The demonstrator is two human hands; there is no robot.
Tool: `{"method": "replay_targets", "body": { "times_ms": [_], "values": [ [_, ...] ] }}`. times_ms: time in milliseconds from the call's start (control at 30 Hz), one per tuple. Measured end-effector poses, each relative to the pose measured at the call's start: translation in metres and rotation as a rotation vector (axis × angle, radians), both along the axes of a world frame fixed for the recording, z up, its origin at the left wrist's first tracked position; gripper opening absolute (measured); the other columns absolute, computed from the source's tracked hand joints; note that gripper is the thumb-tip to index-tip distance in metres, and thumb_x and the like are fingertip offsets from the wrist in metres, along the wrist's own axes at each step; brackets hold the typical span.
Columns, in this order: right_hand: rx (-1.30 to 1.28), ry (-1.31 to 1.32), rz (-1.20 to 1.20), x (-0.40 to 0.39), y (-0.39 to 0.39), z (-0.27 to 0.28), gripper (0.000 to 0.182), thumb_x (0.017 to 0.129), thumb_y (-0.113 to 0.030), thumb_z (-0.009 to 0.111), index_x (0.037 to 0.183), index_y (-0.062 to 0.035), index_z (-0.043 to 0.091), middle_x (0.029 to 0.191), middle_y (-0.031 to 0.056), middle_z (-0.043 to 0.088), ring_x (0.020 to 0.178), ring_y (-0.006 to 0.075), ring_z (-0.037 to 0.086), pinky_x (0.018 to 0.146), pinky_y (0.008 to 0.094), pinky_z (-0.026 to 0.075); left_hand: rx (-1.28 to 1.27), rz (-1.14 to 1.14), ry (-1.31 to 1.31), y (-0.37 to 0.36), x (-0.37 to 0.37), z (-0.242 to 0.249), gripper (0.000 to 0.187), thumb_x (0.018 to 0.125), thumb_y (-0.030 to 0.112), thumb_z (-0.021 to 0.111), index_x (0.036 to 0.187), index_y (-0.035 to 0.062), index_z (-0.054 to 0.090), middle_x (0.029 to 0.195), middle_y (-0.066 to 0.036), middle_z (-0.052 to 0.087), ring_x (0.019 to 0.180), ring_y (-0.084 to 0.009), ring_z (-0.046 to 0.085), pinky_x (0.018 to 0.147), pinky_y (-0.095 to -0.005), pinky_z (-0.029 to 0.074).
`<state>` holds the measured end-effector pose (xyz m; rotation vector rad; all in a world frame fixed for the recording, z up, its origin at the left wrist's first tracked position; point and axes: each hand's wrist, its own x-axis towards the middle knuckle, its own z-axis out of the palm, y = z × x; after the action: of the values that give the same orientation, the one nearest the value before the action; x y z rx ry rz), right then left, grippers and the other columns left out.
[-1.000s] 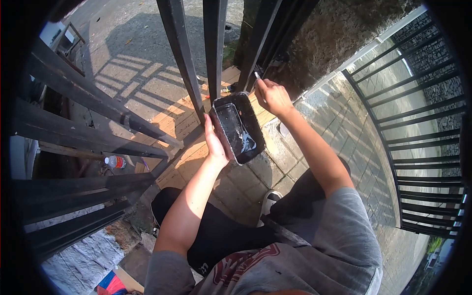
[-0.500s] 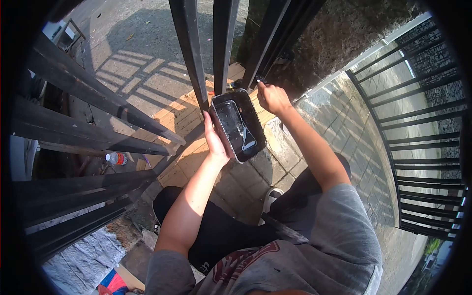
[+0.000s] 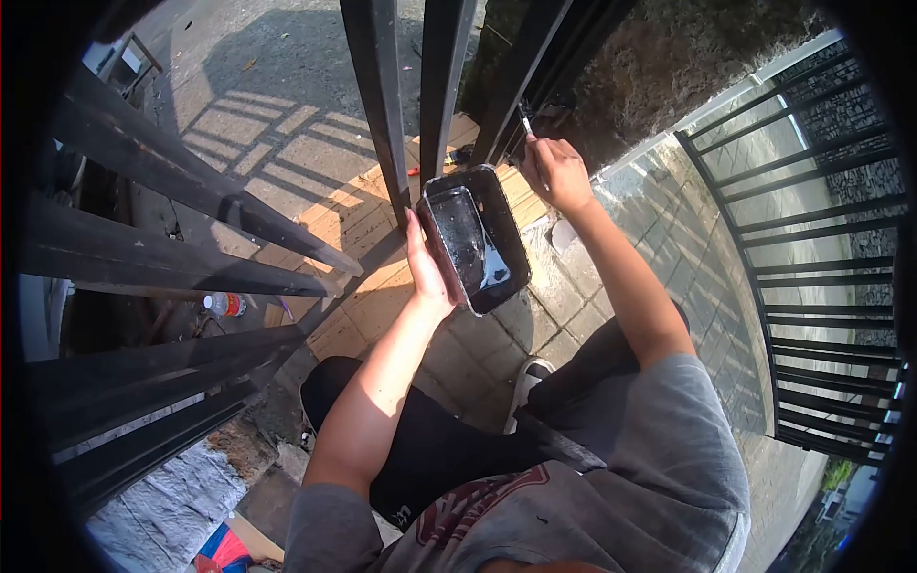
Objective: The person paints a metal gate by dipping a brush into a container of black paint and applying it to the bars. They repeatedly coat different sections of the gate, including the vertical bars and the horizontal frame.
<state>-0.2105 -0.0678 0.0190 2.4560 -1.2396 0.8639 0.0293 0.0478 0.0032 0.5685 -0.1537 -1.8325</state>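
Observation:
My left hand supports a black rectangular tray from its left side, thumb along the rim. Dark, glossy liquid that looks like paint lies in the tray. My right hand is closed around the pale handle of a paintbrush, up and right of the tray. The brush's dark tip is beside a black metal bar of the fence; whether it touches is hard to tell. Another black bar rises just beyond the tray.
Cardboard lies along the fence base, over the paving. A bottle with a red label is beyond the bars at left. A rough wall stands at upper right, and another railing runs down the right side.
My right hand has moved up and right with the paintbrush, away from the tray, and more of the handle shows. The tray in my left hand has shifted slightly right.

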Motion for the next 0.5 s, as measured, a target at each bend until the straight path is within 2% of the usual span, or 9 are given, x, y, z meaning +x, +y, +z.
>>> {"method": "replay_targets", "body": {
  "times_ms": [67,100,133,167,267,300,333,400,500],
  "values": [
    [0.357,0.085,-0.091,-0.004,0.002,-0.027,0.017,0.093,-0.015,0.063,0.103,-0.0011,0.059,0.079,0.0165,0.068,0.071,0.0378,0.070,0.067,0.0496,0.056,0.000,-0.025,0.020,0.003,0.000,0.007,0.081,0.101,0.075,0.037,0.141,0.0086,0.057,0.130,-0.011,0.067,0.114,-0.0236,0.067,0.100,-0.0403,0.054],
    [0.482,0.244,-0.180,0.006,0.004,-0.028,0.023,0.093,-0.020,0.060,0.105,-0.0008,0.059,0.083,0.0207,0.071,0.077,0.0414,0.071,0.071,0.0526,0.057,0.002,-0.024,0.021,0.002,-0.001,0.008,0.081,0.101,0.076,0.037,0.141,0.0085,0.057,0.130,-0.011,0.067,0.114,-0.0238,0.067,0.100,-0.0405,0.054],
    [0.587,0.261,-0.259,0.016,0.004,-0.029,0.024,0.091,-0.021,0.061,0.104,-0.0013,0.061,0.084,0.0232,0.072,0.079,0.0415,0.072,0.074,0.0528,0.058,0.006,-0.018,0.020,0.001,0.000,0.007,0.081,0.101,0.076,0.037,0.141,0.0085,0.057,0.130,-0.011,0.067,0.115,-0.0240,0.066,0.101,-0.0408,0.053],
    [0.587,0.240,-0.268,0.021,0.002,-0.029,0.024,0.090,-0.022,0.062,0.103,-0.0022,0.062,0.084,0.0236,0.072,0.080,0.0415,0.072,0.075,0.0527,0.058,0.003,-0.025,0.083,0.000,0.002,0.000,0.073,0.105,0.067,0.035,0.142,0.0079,0.056,0.132,-0.013,0.067,0.115,-0.0270,0.067,0.100,-0.0432,0.055],
    [0.502,0.102,-0.263,0.043,0.018,0.041,0.024,0.088,-0.027,0.066,0.093,-0.0038,0.065,0.072,0.0225,0.069,0.071,0.0434,0.070,0.071,0.0529,0.058,-0.022,0.020,0.074,0.000,0.003,0.003,0.072,0.106,0.066,0.033,0.143,0.0078,0.055,0.132,-0.013,0.067,0.115,-0.0272,0.067,0.100,-0.0433,0.055],
    [0.372,-0.012,-0.219,0.040,0.027,0.063,0.026,0.086,-0.029,0.070,0.087,-0.0034,0.065,0.067,0.0216,0.067,0.067,0.0436,0.069,0.067,0.0518,0.057,-0.038,0.010,0.092,0.001,0.004,0.004,0.073,0.106,0.067,0.032,0.144,0.0088,0.055,0.134,-0.013,0.066,0.118,-0.0275,0.067,0.102,-0.0438,0.055],
    [0.304,-0.165,-0.174,0.038,0.039,0.089,0.022,0.084,-0.025,0.072,0.084,-0.0034,0.066,0.066,0.0203,0.067,0.064,0.0400,0.070,0.063,0.0456,0.057,-0.034,0.020,0.081,0.004,0.004,0.008,0.073,0.106,0.067,0.032,0.145,0.0093,0.054,0.134,-0.013,0.066,0.119,-0.0277,0.067,0.103,-0.0440,0.055],
    [0.242,-0.527,0.004,0.027,0.063,0.125,0.011,0.080,-0.012,0.067,0.077,-0.0019,0.068,0.061,0.0126,0.064,0.053,0.0279,0.067,0.055,0.0315,0.053,-0.041,0.044,0.054,0.004,0.004,0.016,0.073,0.106,0.067,0.031,0.146,0.0101,0.054,0.136,-0.013,0.065,0.121,-0.0281,0.066,0.105,-0.0445,0.054],
    [0.294,-0.465,0.363,0.024,0.079,0.154,0.005,0.075,-0.007,0.064,0.072,-0.0025,0.065,0.059,0.0089,0.062,0.049,0.0246,0.063,0.052,0.0323,0.049,-0.045,0.015,0.054,0.006,0.003,0.011,0.074,0.107,0.067,0.029,0.150,0.0104,0.049,0.141,-0.014,0.062,0.125,-0.0288,0.064,0.109,-0.0464,0.051]
  ]
}}
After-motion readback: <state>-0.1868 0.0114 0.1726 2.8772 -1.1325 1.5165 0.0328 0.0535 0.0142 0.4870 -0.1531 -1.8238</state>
